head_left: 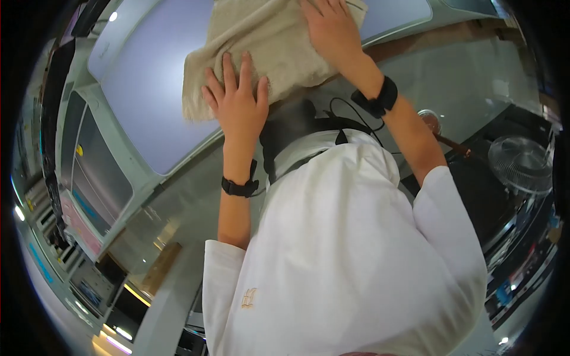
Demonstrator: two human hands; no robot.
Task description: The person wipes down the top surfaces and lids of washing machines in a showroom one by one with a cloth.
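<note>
Smooth, pale blue-white tabletop [148, 89] forms the work surface. At its near edge, lapping slightly over, lies a beige cloth [285, 44], rumpled. On the cloth by the tabletop's near edge, the left hand [240, 110] rests palm down, fingers spread, gripping nothing. Farther along that edge the right hand [335, 38] lies flat; its fingertips run out of view, so I cannot tell whether they pinch fabric. The cloth looks light, soft and unbreakable, likely easy to wrinkle, best held by opposite corners. Well right of the tabletop stands an apparent fan [521, 164].
</note>
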